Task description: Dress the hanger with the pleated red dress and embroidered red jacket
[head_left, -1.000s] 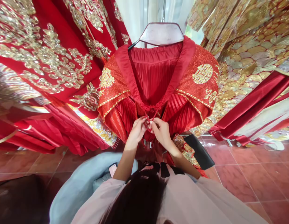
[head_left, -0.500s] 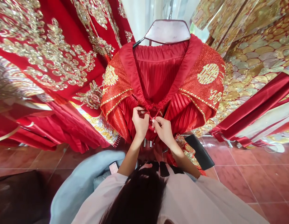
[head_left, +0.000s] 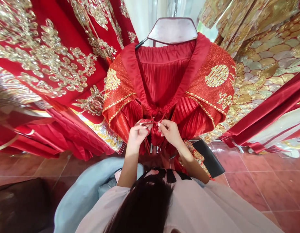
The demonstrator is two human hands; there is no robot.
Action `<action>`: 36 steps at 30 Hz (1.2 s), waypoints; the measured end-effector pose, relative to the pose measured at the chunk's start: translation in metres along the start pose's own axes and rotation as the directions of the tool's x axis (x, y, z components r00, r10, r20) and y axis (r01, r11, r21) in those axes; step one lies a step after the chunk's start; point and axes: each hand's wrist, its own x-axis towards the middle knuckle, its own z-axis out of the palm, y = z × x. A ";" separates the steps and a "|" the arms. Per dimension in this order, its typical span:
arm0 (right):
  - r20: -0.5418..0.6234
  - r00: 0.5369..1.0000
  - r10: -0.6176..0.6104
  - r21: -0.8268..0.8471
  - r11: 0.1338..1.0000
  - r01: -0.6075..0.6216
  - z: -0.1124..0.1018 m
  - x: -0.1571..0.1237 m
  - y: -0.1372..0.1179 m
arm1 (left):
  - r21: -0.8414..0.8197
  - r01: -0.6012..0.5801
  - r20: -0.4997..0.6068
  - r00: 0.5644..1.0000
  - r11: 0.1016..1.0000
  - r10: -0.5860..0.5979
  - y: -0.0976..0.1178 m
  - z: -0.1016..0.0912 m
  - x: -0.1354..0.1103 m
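A red robe (head_left: 164, 81) with gold embroidered shoulder panels hangs on a hanger (head_left: 173, 30) in front of me. Thin red ties (head_left: 147, 122) sit at the front where the collar edges meet. My left hand (head_left: 137, 135) pinches one red tie, pulling it out to the left. My right hand (head_left: 170, 131) is closed on the other tie and the red cloth at the knot, just right of centre. The two hands are a few centimetres apart below the collar.
Red garments with gold embroidery (head_left: 50, 64) hang at the left, gold scale-patterned ones (head_left: 263, 55) at the right. Red tiled floor (head_left: 249, 187) lies below. A light blue cloth (head_left: 84, 194) with a phone (head_left: 117, 175) lies at my lower left. A black object (head_left: 208, 158) sits under the robe.
My left hand has moved left and down, drawing the red tie out sideways. My right hand stayed at the knot. The view shifted slightly.
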 end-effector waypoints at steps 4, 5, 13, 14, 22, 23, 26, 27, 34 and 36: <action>0.058 0.998 0.007 0.039 0.999 -0.009 0.002 -0.002 -0.004 | -0.405 -0.044 -0.004 0.999 0.913 0.046 -0.002 -0.008 -0.019; 0.065 0.998 0.011 0.040 0.999 -0.013 0.002 -0.002 -0.005 | -0.445 -0.062 -0.012 0.998 0.893 0.063 -0.001 -0.007 -0.022; 0.051 0.999 0.014 0.039 0.999 -0.016 -0.010 -0.009 -0.002 | -0.154 -0.344 -0.259 0.919 0.926 0.298 0.028 -0.053 -0.011; 0.046 0.999 0.005 0.023 1.000 -0.006 -0.011 -0.010 -0.002 | 0.003 -0.318 -0.324 0.897 0.948 0.302 0.029 -0.063 -0.010; 0.040 0.989 -0.145 -0.290 0.945 0.150 -0.012 -0.011 -0.012 | 0.896 -0.308 0.239 0.942 0.321 0.236 0.000 -0.007 -0.024; 0.048 0.987 -0.156 -0.288 0.943 0.163 -0.013 -0.011 -0.014 | 0.835 -0.376 0.322 0.926 0.403 0.197 -0.005 0.007 -0.022; 0.086 0.980 -0.177 -0.289 0.937 0.195 -0.017 -0.012 -0.021 | 0.710 -0.391 0.393 0.910 0.586 0.131 -0.018 0.035 -0.013; 0.087 0.981 -0.175 -0.319 0.928 0.194 -0.020 -0.011 -0.023 | 0.716 -0.379 0.389 0.914 0.586 0.115 -0.018 0.039 -0.010; 0.061 0.950 -0.307 -0.457 0.837 0.300 -0.081 0.009 -0.066 | 0.827 -0.521 0.423 0.824 0.212 0.375 0.066 0.044 -0.016; 0.076 0.931 -0.356 -0.457 0.818 0.350 -0.109 0.019 -0.079 | 0.830 -0.550 0.416 0.725 0.097 0.549 0.102 0.045 -0.019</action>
